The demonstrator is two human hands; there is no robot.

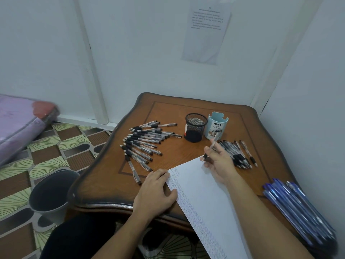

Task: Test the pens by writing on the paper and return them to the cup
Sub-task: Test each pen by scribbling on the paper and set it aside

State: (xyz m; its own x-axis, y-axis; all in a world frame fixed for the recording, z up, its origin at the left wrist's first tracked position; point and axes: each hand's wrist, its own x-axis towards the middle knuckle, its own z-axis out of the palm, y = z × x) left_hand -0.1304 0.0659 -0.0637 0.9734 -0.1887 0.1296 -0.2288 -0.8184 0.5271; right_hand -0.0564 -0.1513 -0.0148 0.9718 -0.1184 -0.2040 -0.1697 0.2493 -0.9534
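Note:
A white sheet of paper (205,199) lies tilted on the wooden table (115,184), its left margin filled with small scribbles. My left hand (156,191) rests flat on the paper's left edge. My right hand (218,161) holds a clear pen (210,148) with a black grip just above the paper's top corner. A black mesh cup (195,128) and a pale blue cup (215,128) marked DIY stand behind. Several black-grip pens (143,143) lie fanned out on the left, and another group of pens (239,154) lies to the right of my right hand.
A bundle of blue pens (298,208) lies at the table's right edge by the wall. A grey bin (50,195) stands on the patterned floor to the left. A purple wrapped package (18,126) lies further left. A printed notice (207,28) hangs on the wall.

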